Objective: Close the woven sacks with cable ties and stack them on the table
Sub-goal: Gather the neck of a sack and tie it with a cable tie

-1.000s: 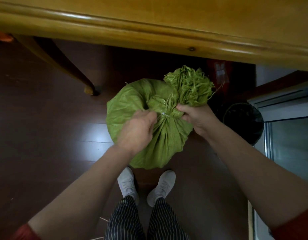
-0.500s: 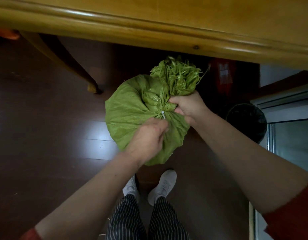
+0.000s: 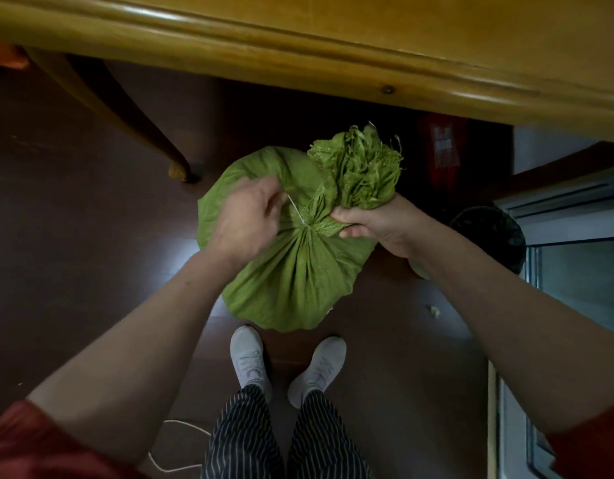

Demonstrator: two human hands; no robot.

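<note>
Below the table's edge, we note one green woven sack, full and rounded, over the dark wood floor just ahead of two white shoes. Its contents are hidden. The neck is gathered tight, with pleats fanning out from it, and the frayed mouth flares above the right hand.

- The right hand grasps the bunched neck just under the frayed mouth.
- The left hand pinches the free tail of a white cable tie. The tie runs taut from the fingers down to the neck.
- The sack is not on the table. We cannot tell whether it rests on the floor.

Surface and room:

- The yellow wooden table spans the top of the view, and its curved leg stands on the floor to the left.
- A dark round bin sits to the right of the sack. We cannot see what is in it.
- A glass-fronted cabinet stands at the far right.
- A white cord lies on the floor near the striped trousers.
</note>
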